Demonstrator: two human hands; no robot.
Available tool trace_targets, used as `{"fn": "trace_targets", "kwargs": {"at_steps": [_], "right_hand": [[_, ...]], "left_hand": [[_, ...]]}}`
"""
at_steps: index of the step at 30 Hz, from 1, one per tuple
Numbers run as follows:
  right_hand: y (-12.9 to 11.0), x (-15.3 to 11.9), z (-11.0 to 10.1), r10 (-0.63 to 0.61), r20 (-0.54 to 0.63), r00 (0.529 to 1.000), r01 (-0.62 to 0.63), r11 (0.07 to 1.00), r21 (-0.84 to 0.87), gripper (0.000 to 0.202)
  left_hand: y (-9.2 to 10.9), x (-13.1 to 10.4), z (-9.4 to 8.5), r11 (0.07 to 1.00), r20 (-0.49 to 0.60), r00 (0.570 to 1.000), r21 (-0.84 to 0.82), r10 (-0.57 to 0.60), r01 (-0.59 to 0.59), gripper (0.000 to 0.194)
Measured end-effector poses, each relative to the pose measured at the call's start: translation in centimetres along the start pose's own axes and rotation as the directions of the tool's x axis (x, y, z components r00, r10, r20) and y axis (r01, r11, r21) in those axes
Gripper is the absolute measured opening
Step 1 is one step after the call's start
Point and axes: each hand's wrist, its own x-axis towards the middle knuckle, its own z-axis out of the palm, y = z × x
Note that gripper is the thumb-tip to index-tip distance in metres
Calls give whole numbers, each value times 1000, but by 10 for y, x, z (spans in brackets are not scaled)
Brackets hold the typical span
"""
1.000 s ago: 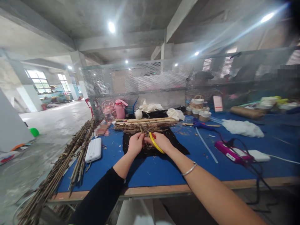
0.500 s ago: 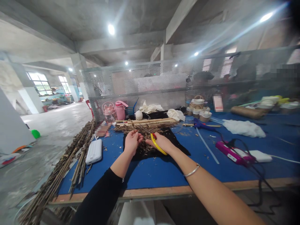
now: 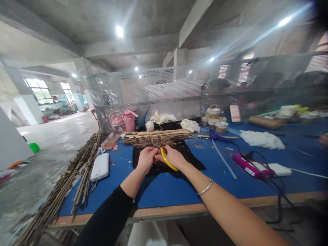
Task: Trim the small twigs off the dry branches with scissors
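Note:
My right hand (image 3: 173,158) is wrapped round a pair of scissors (image 3: 167,161) with yellow and red handles. Their dark blades point away to the upper left, partly lost against the twigs behind. My left hand (image 3: 146,159) is closed in a pinch, its fingertips meeting those of the right hand. Whatever lies between the left fingers is too small to make out. Both hands are over a black cloth (image 3: 191,157) with plant scraps on it. Just beyond them lies a pile of thin dry twigs (image 3: 143,140), with thicker pale sticks (image 3: 166,132) behind.
Bundled dry stalks (image 3: 64,177) line the table's left edge beside a white power bank (image 3: 99,167). A pink bottle (image 3: 129,120) and small baskets (image 3: 214,118) stand at the back, before a perforated metal screen (image 3: 153,85). A purple device (image 3: 249,166) with cables and a glue gun (image 3: 217,136) lie right.
My hands have come together, with the left fingertips now meeting the right ones. The scissors have shifted slightly left and turned steeper. The whole view has moved a little.

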Motion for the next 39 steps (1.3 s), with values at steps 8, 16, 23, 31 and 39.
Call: {"fn": "trace_targets", "kwargs": {"at_steps": [8, 16, 23, 31, 39], "right_hand": [[-1, 0, -3, -26, -1, 1000, 26, 999, 43, 55], [-2, -2, -6, -36, 9, 999, 36, 999, 4, 58], [-5, -5, -6, -24, -9, 1000, 24, 1000, -4, 57], [-7, -4, -7, 6, 11, 1000, -6, 1000, 13, 55], [-2, -1, -5, 19, 13, 1000, -19, 1000, -10, 55]], "left_hand": [[1, -2, 3, 997, 61, 998, -72, 29, -24, 29], [2, -4, 4, 998, -10, 999, -46, 48, -49, 26], [3, -6, 5, 999, -10, 999, 6, 43, -43, 23], [3, -5, 4, 999, -19, 999, 12, 44, -43, 21], [-2, 1, 0, 998, -13, 998, 18, 67, -67, 21]]}}
